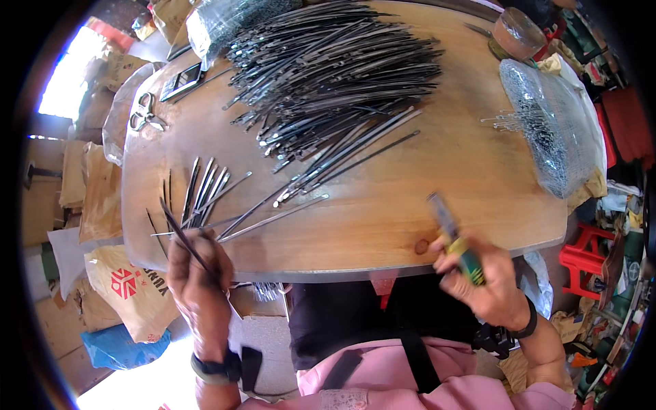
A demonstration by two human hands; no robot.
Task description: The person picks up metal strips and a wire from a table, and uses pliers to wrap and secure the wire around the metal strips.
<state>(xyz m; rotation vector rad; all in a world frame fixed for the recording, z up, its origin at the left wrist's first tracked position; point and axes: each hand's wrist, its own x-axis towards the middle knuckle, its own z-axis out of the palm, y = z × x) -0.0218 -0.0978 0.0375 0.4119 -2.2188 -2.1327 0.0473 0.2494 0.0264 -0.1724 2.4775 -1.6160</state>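
My left hand (198, 263), at the table's near left edge, is closed round a thin dark metal strip (179, 231) that slants up past the fingers. Just beyond it several shorter shiny strips (202, 193) lie fanned on the wooden table (383, 232). At the near right, my right hand (488, 283) grips a flat-bladed hand tool (469, 265) by its green and yellow handle, blade pointing away from me and slightly blurred. A large heap of long dark metal strips (335, 75) covers the far middle, and a few loose ones stick out toward me.
Scissors (145, 115) and a dark phone-like device (182, 82) lie at the far left. Plastic-wrapped thin wires (547, 130) sit on the right edge, near a round container (516, 34). Bags (130, 294) stand left of the table; a red stool (584, 260) stands right.
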